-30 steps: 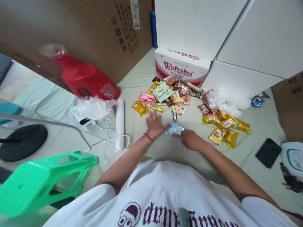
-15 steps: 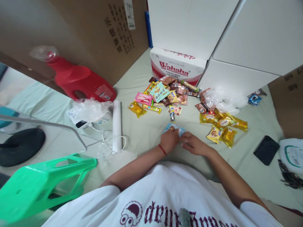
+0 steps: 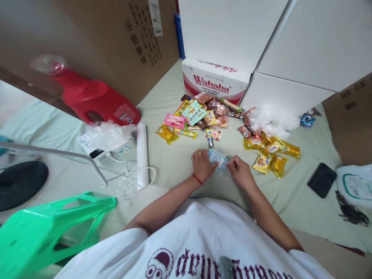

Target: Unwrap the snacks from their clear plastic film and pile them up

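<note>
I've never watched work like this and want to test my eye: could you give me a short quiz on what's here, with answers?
1. Fill in: the red wristband is worn on the person's ____ side.
2. True or false: a pile of wrapped snacks lies in front of the red-and-white carton.
3. What is between the left hand and the right hand? A) a green stool; B) a blue-and-clear packet; C) a red jug.

Key: 1. left; 2. true; 3. B.
</note>
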Demonstrator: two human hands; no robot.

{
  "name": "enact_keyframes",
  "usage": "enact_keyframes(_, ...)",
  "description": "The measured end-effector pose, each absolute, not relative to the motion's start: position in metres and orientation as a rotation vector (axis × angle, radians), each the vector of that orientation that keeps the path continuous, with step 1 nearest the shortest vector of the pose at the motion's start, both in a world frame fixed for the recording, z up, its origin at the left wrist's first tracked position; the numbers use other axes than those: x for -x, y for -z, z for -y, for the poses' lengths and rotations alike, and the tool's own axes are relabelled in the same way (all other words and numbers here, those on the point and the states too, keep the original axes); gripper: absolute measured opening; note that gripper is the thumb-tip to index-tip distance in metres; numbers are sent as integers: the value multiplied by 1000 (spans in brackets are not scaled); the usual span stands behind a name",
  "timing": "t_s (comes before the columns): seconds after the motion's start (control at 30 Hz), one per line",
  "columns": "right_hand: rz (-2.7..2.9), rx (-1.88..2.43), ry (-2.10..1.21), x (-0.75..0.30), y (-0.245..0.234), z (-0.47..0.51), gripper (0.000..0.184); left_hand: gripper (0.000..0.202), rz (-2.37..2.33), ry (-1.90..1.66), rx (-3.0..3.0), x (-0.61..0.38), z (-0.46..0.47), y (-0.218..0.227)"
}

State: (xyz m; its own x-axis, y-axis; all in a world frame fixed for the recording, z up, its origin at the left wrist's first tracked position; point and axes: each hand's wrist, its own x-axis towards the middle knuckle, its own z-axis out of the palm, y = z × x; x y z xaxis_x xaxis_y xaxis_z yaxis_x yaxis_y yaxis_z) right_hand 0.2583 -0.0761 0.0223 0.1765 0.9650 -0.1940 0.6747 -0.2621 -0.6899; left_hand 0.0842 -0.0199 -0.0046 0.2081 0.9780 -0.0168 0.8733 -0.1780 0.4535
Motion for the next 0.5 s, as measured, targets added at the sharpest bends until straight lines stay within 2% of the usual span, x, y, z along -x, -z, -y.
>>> enact_keyframes(0.1,1231,1820,-1043,-236,-23,63,29,25,-1568,-427,-2242,-91,32,1)
enact_keyframes(0.17,968,1661,-1211,-228,-21,60,41,24,-1402,-518,-2350,-92,40,2)
enact_keyframes(0.23,769,1528,-1340,-228,-20,63,51,37,-1202,-621,-2427,-90,46,4)
enact_keyframes(0.33,739,1468,-1371,-242,-19,78,50,69,-814,-665,-2473,-90,51,4)
enact_keyframes(0.5,789,1544,-1309,-278,-11,115,44,84,-291,-496,-2382,-103,56,0)
